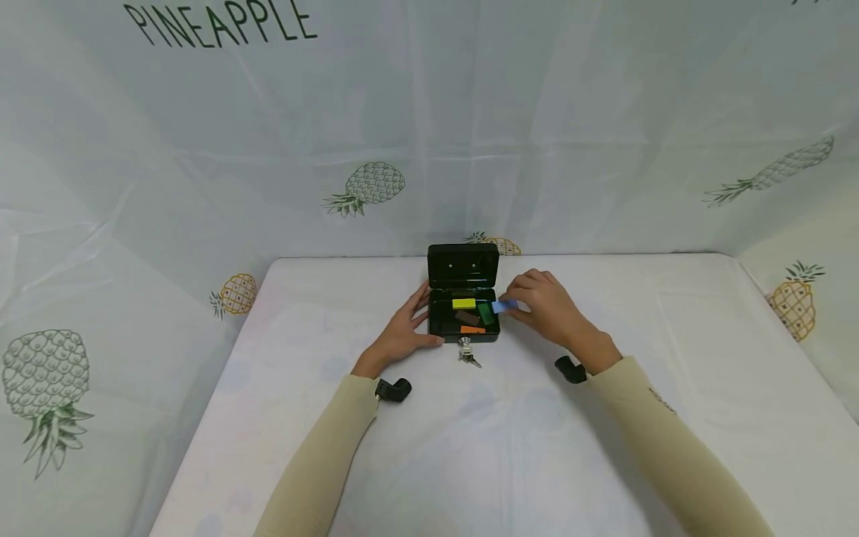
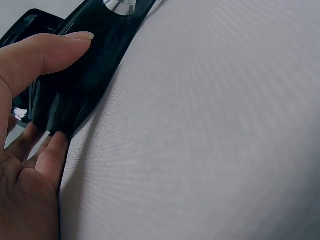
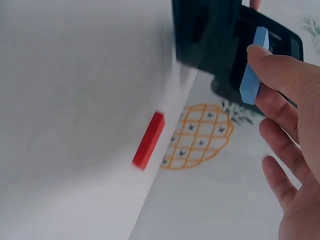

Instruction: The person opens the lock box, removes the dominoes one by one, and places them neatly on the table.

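Note:
A dark metal cash box (image 1: 436, 317) stands with its lid (image 1: 463, 255) raised, keys (image 1: 470, 354) hanging from the front lock. Yellow (image 1: 464, 303), green (image 1: 486, 313), brown (image 1: 467, 318) and orange blocks (image 1: 473, 330) lie inside. My left hand (image 1: 403, 328) holds the box's left side, thumb (image 2: 60, 52) on its front face and fingers along the side. Between thumb and fingertips, my right hand (image 1: 540, 302) pinches a light blue block (image 3: 254, 67), which overlaps the box's right rim in the head view.
In the right wrist view a red block (image 3: 149, 141) lies on the white-covered table (image 1: 376, 462) near its back edge. Behind the table hangs a pineapple-print cloth (image 1: 570, 149). Small black devices (image 1: 394, 390) sit at both wrists.

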Action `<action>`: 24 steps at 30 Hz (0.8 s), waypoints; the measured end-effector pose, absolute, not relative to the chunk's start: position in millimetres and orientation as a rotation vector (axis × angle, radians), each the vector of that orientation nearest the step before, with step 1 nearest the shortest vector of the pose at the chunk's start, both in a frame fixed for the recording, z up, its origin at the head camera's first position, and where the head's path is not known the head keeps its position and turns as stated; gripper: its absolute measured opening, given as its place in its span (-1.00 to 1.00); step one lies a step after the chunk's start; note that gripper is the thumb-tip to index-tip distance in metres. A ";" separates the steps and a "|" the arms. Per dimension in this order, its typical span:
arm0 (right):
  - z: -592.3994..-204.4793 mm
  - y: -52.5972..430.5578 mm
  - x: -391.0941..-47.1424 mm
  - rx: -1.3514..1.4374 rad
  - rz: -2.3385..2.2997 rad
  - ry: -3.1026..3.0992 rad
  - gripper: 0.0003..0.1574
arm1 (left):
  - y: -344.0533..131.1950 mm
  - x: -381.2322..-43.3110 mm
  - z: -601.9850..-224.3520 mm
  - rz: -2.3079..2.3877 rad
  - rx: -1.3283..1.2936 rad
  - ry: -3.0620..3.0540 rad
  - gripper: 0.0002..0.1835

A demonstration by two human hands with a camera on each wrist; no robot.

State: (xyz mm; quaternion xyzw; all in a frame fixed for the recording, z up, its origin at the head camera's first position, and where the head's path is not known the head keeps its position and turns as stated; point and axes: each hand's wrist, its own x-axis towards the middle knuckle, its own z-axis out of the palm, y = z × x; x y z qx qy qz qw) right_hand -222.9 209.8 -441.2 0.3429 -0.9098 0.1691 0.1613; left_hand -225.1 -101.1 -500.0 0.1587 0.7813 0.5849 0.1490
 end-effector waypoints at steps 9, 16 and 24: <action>-447.2 236.3 -223.7 0.853 0.490 -2.670 -0.68 | -103.0 -225.7 -503.1 1.685 0.481 2.244 0.31; -456.0 250.3 -230.0 0.831 0.493 -2.702 -0.69 | -104.3 -226.9 -503.7 1.694 0.485 2.224 0.31; -464.4 252.0 -237.3 0.845 0.507 -2.776 -0.70 | -103.1 -226.3 -502.1 1.681 0.479 2.239 0.31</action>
